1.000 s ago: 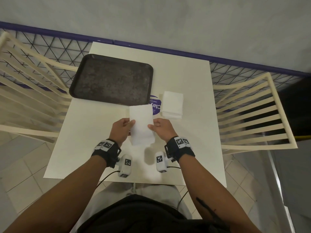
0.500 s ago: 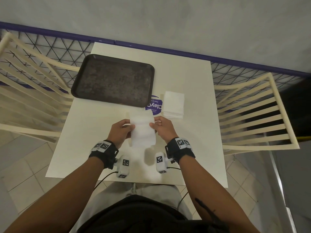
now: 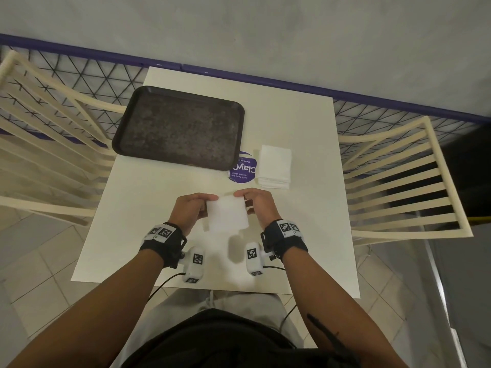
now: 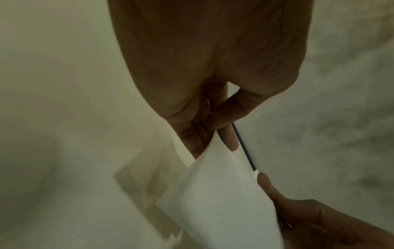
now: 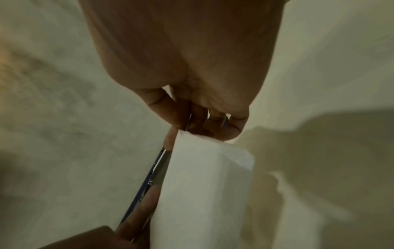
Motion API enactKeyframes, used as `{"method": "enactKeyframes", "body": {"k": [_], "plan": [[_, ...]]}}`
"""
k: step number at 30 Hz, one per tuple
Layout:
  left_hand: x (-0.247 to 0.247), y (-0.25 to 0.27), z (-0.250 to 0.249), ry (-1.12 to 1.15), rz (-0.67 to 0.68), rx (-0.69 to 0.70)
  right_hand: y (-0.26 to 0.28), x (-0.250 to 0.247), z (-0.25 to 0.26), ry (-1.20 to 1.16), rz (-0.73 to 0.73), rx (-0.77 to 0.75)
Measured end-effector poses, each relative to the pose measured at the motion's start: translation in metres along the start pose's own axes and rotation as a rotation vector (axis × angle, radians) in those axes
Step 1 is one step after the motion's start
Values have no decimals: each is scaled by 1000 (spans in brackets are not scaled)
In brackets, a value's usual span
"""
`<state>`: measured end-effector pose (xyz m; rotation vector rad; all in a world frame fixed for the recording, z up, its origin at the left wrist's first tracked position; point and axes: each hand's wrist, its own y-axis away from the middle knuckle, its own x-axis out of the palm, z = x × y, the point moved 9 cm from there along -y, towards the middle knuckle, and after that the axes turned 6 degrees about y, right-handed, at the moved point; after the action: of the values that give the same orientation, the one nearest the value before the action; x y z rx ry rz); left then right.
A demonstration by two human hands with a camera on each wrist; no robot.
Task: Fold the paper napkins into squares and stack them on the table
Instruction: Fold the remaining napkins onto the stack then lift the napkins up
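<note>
Napkin [image 3: 228, 213] hangs above the table [image 3: 305, 128], between our fingers. Our left hand [image 3: 189, 211] and right hand [image 3: 259, 205] pinch its two upper corners; the folded stack [image 3: 275, 166] lies beyond our right fingertips.

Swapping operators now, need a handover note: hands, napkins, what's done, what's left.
Left hand: pinches the left edge of the napkin.
Right hand: pinches its right edge.
Napkin: held above the table, near the front edge, folded to roughly a square.
Stack: folded napkins on the table, right of the tray, beside the purple sticker.
Done: several napkins folded and stacked.
Left: probably finish this fold and set the napkin on the stack. No unfolded napkins in view.
</note>
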<state>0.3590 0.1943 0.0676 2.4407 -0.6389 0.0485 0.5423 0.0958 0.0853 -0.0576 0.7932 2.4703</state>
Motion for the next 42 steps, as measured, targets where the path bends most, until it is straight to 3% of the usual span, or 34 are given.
{"method": "enactKeyframes", "body": {"k": [5,15,21,28,37,42], "plan": [[-4,-7,3,56,-12,0,-2,1,-1,85,-10,-60],[-11,-13,2,-147,-44,95,-12,4,-6,194,-17,-112],[-4,-9,-5,-198,-9,129,-4,11,11,349,-6,-249],[5,-1,-12,-233,32,151,-1,28,25,599,-60,-300],[-19,-1,-19,-369,-109,233,-1,18,27,654,-23,-258],[-9,11,-35,-523,-152,369,-9,5,20,462,-34,-219]]}}
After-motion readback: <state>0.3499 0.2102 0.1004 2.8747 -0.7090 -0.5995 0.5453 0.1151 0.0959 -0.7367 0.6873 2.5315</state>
